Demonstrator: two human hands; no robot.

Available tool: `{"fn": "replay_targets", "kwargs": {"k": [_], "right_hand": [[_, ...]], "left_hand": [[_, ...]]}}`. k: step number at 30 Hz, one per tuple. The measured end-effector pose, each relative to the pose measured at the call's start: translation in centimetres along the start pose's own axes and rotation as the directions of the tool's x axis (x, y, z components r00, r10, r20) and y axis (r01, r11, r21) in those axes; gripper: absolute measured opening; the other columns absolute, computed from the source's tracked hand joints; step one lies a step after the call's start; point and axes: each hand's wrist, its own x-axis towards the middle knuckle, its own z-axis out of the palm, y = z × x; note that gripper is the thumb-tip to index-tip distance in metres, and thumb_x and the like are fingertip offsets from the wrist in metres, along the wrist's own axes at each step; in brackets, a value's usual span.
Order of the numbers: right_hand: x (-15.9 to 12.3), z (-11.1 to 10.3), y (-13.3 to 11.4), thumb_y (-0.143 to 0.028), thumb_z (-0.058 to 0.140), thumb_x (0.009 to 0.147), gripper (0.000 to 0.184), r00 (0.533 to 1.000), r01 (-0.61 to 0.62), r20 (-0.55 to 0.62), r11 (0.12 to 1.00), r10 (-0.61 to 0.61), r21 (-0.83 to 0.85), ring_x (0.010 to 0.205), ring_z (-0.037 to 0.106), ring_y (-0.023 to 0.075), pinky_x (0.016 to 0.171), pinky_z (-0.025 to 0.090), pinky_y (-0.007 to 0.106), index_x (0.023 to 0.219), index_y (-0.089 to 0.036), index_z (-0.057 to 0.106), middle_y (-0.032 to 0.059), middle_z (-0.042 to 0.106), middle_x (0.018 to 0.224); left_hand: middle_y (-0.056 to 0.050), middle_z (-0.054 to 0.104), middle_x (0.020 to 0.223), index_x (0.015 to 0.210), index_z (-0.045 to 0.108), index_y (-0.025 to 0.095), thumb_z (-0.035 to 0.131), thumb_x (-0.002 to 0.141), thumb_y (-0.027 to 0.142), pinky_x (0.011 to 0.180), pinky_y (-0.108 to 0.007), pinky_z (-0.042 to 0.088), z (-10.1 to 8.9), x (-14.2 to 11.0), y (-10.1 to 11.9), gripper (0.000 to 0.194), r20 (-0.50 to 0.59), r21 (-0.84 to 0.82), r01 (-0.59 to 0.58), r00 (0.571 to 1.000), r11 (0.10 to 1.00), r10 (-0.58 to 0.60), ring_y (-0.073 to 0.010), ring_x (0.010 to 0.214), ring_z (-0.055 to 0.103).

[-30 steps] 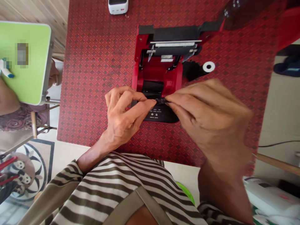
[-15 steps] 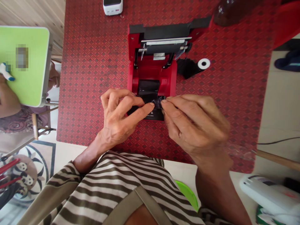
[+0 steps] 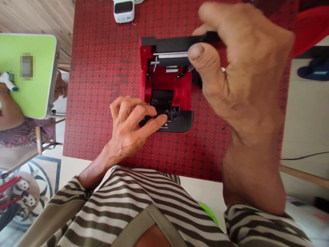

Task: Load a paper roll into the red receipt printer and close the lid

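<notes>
A red and black label printer (image 3: pixel 189 99) stands on the table with its lid (image 3: pixel 169 44) raised. Out of its bay a glossy black film strip (image 3: pixel 173 112) runs forward over the black front panel (image 3: pixel 183 123); its end looks crinkled. My left hand (image 3: pixel 133 120) is at the printer's front left, thumb and index finger closed on the strip, the thumb tip pressing it near the panel. My right hand (image 3: pixel 239 61) is at the right end of the lid, thumb in front and fingers behind, closed around it. That hand hides the lid's right side.
A small white device (image 3: pixel 123 11) with a dark screen lies at the table's back edge. To the left, a person's arm (image 3: pixel 10 106) rests at a green-topped table (image 3: pixel 31 92). A red object (image 3: pixel 312 29) is at the far right, and a cable (image 3: pixel 303 157) crosses the floor.
My right hand has let go of the film strip and moved up and right to the lid, covering the white-cored roll beside the printer. My left hand has stayed at the strip.
</notes>
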Motion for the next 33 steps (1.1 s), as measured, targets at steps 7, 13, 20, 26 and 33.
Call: {"fn": "replay_targets", "kwargs": {"k": [7,13,20,26,33], "right_hand": [[-4.2,-0.1,-2.9,-0.031,0.066,0.132,0.026,0.989,0.080,-0.128,0.996,-0.075,0.033,0.122,0.095,0.0332,0.109,0.077,0.054,0.138,-0.029,0.091,0.0075,0.098,0.129],[-7.0,0.8,-3.3,-0.024,0.071,0.129,0.024,0.988,0.108,-0.122,0.990,-0.097,0.090,0.132,0.095,0.0334,0.116,0.080,0.056,0.143,-0.028,0.090,0.0068,0.099,0.143],[-8.9,1.0,-4.0,-0.023,0.069,0.128,0.044,1.000,-0.020,-0.017,0.987,0.023,0.160,0.150,0.090,0.0414,0.128,0.075,0.071,0.164,-0.039,0.088,0.0059,0.094,0.162],[-9.8,1.4,-3.6,-0.022,0.072,0.126,0.054,1.000,0.016,-0.028,0.980,-0.011,0.196,0.152,0.089,0.0421,0.128,0.075,0.071,0.176,-0.040,0.082,0.0066,0.092,0.166],[-10.0,2.1,-3.5,-0.019,0.072,0.126,0.054,0.995,0.056,-0.087,0.983,-0.042,0.174,0.152,0.090,0.0372,0.128,0.075,0.061,0.177,-0.035,0.080,0.0081,0.093,0.163]], "left_hand": [[0.001,0.089,0.127,0.137,0.090,0.040,0.086,0.118,0.007,0.119,-0.051,0.055,-0.3,0.6,0.4,0.038,-0.071,-0.047,-0.063,0.996,0.997,0.059,-0.0266,0.120,0.075],[0.001,0.088,0.121,0.140,0.090,0.040,0.085,0.119,0.008,0.120,-0.050,0.055,-0.2,0.2,0.6,0.039,-0.050,-0.026,-0.029,0.998,0.999,0.027,-0.0265,0.122,0.076],[-0.003,0.088,0.115,0.143,0.092,0.048,0.078,0.126,0.023,0.121,-0.062,0.056,-0.1,-0.1,0.4,0.034,0.030,-0.112,0.072,0.997,0.991,-0.069,-0.0317,0.118,0.076],[-0.004,0.088,0.115,0.137,0.091,0.042,0.082,0.129,0.039,0.104,-0.059,0.063,-1.1,1.1,1.0,0.013,0.020,-0.118,0.072,0.997,0.990,-0.071,-0.0307,0.113,0.078],[-0.007,0.080,0.176,0.175,0.070,0.046,0.077,0.128,0.075,0.129,-0.060,0.070,1.3,0.0,-1.6,0.056,0.080,-0.444,0.477,0.864,0.758,-0.497,-0.0368,0.158,0.079]]}}
